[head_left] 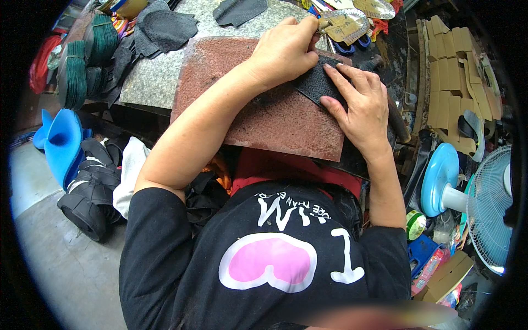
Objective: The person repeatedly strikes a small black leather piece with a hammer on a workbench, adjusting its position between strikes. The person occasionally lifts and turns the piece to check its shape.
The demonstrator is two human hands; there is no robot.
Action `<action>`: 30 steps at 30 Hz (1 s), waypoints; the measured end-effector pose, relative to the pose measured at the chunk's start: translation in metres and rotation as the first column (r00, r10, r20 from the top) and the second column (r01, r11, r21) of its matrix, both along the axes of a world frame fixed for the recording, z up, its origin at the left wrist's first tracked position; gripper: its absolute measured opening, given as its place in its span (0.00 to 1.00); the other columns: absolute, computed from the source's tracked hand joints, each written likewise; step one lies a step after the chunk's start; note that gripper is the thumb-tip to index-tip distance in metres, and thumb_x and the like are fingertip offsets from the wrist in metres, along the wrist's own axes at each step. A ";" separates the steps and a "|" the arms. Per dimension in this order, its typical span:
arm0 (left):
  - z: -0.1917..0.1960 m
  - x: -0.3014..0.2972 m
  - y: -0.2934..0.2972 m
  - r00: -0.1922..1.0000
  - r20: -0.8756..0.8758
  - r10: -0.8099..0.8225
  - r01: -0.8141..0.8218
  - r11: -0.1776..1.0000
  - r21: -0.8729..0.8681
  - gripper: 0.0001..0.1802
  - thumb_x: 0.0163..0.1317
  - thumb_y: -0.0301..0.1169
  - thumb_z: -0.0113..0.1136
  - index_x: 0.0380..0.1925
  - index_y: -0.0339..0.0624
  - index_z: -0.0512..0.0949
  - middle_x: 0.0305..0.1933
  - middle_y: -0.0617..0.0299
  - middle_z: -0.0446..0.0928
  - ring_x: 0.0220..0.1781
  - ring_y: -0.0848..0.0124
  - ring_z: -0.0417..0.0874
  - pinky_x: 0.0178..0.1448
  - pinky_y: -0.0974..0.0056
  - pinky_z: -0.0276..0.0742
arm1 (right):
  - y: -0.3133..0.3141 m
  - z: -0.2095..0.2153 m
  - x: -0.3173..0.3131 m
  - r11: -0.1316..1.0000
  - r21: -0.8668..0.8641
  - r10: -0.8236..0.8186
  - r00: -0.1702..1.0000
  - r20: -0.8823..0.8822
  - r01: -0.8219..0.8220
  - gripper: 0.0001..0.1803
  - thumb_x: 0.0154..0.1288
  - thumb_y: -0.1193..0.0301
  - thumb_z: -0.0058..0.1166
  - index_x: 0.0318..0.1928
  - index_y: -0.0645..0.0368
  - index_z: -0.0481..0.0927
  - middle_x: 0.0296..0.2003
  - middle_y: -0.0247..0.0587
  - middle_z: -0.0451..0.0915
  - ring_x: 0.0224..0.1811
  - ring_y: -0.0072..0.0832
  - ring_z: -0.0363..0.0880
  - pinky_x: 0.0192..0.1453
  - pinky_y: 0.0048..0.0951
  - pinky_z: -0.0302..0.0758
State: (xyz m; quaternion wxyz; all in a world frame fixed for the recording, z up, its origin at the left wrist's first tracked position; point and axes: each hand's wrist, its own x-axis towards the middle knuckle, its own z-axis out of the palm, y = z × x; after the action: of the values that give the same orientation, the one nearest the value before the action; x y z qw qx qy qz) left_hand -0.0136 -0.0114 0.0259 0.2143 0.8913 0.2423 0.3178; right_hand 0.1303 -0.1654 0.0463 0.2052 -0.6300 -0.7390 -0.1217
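A black grained leather piece [320,83] lies on a reddish-brown rough board [269,125] in front of me. My left hand [287,52] is closed in a fist over the leather's upper left edge. A small brownish end pokes out beside its fingers, and the rest of what it grips is hidden. My right hand [360,104] lies on the leather's right side, fingers spread and pressing it against the board. Just past my left fist lies a tan, sole-shaped piece [347,26] with dark marks.
More black leather pieces [162,27] lie on the speckled stone tabletop [148,77]. Bundles of green cord [73,74] hang at its left. Blue sole-shaped sheets [63,140] and black straps [93,187] are at the lower left. A fan [492,203] and cardboard pieces [454,82] stand right.
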 end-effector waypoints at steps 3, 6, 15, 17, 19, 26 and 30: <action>0.006 0.001 -0.005 0.998 -0.027 0.061 -0.060 0.998 0.013 0.17 0.47 0.28 0.66 0.36 0.38 0.70 0.34 0.50 0.76 0.40 0.49 0.79 0.43 0.52 0.75 | -0.002 0.002 -0.002 0.999 -0.037 -0.016 1.000 0.020 0.017 0.29 0.55 0.48 0.61 0.54 0.48 0.81 0.51 0.34 0.78 0.49 0.36 0.72 0.55 0.40 0.68; 0.022 -0.001 -0.011 0.975 0.037 0.217 -0.215 0.901 0.378 0.14 0.51 0.29 0.61 0.38 0.36 0.73 0.29 0.53 0.79 0.42 0.55 0.80 0.46 0.50 0.77 | -0.003 0.003 -0.004 0.998 -0.046 -0.029 0.999 0.019 0.030 0.30 0.54 0.48 0.61 0.55 0.48 0.80 0.52 0.34 0.78 0.51 0.38 0.72 0.56 0.41 0.68; 0.033 0.010 -0.014 0.922 0.385 0.050 0.210 0.770 -0.603 0.12 0.63 0.29 0.58 0.42 0.30 0.76 0.34 0.53 0.82 0.38 0.69 0.83 0.42 0.61 0.81 | -0.008 -0.009 -0.005 0.999 -0.005 -0.054 0.999 0.000 0.054 0.28 0.58 0.50 0.58 0.56 0.49 0.80 0.54 0.36 0.78 0.52 0.39 0.72 0.58 0.41 0.67; 0.018 0.011 -0.014 0.958 0.286 0.005 0.188 0.741 -0.645 0.13 0.69 0.30 0.56 0.48 0.32 0.76 0.42 0.59 0.80 0.42 0.75 0.82 0.45 0.70 0.83 | -0.010 -0.012 -0.004 0.998 0.000 -0.059 0.998 -0.010 0.059 0.27 0.59 0.51 0.58 0.56 0.50 0.80 0.55 0.36 0.77 0.53 0.38 0.72 0.59 0.41 0.67; 0.005 0.009 -0.016 0.941 0.338 0.027 0.216 0.721 -0.658 0.13 0.68 0.29 0.58 0.47 0.31 0.77 0.41 0.57 0.81 0.42 0.73 0.83 0.45 0.70 0.83 | -0.011 -0.013 -0.004 0.998 0.006 -0.060 0.998 -0.024 0.060 0.27 0.60 0.51 0.57 0.56 0.50 0.80 0.56 0.35 0.77 0.53 0.38 0.72 0.59 0.41 0.66; -0.006 0.009 -0.021 0.887 0.442 0.134 0.225 0.710 -0.668 0.10 0.64 0.25 0.61 0.42 0.28 0.79 0.36 0.54 0.83 0.37 0.72 0.85 0.42 0.70 0.84 | -0.011 -0.013 -0.004 0.998 0.016 -0.057 0.998 -0.028 0.057 0.25 0.61 0.52 0.56 0.56 0.50 0.80 0.56 0.33 0.78 0.53 0.37 0.72 0.60 0.40 0.66; -0.005 0.008 -0.018 0.905 0.412 0.106 0.238 0.676 -0.698 0.11 0.65 0.26 0.60 0.44 0.29 0.78 0.40 0.54 0.82 0.42 0.70 0.85 0.46 0.70 0.84 | -0.013 -0.019 -0.002 0.997 0.032 -0.064 0.998 -0.023 0.065 0.25 0.61 0.53 0.57 0.56 0.49 0.80 0.56 0.33 0.78 0.53 0.36 0.72 0.59 0.39 0.66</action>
State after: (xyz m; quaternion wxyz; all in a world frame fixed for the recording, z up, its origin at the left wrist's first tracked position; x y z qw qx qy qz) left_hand -0.0057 -0.0291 0.0213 0.6118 0.6479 0.2640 0.3691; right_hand 0.1281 -0.1783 0.0276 0.2196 -0.6514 -0.7139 -0.1336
